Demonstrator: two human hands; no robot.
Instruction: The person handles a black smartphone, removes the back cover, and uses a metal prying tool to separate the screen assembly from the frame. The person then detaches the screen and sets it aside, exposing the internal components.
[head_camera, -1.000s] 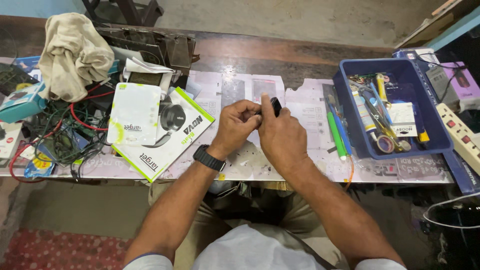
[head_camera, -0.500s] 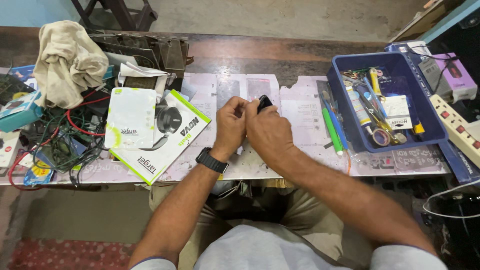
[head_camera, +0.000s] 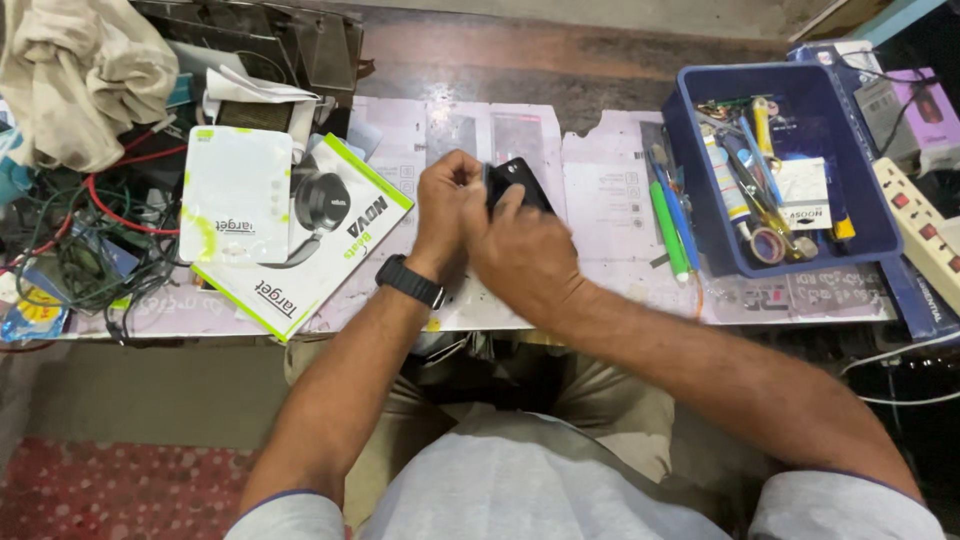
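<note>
Both of my hands meet over the middle of the paper-covered workbench (head_camera: 600, 200). A small black device (head_camera: 520, 180) is held between them. My left hand (head_camera: 446, 205), with a black watch on the wrist, grips its left side. My right hand (head_camera: 522, 255) covers its lower part from the right, with fingers closed on it. Only the top edge of the device shows; the rest is hidden by my hands.
Left of my hands lie a white and green headphone box (head_camera: 300, 235) and a white box (head_camera: 236, 195). Tangled wires (head_camera: 80, 250) and a cloth (head_camera: 80, 70) sit at the far left. A blue tray (head_camera: 870, 200) of tools and a white power strip (head_camera: 925, 230) stand right. A green pen (head_camera: 668, 230) lies beside the tray.
My hands have stayed together on the black device, with my right hand shifting over more of it. The view has tilted slightly.
</note>
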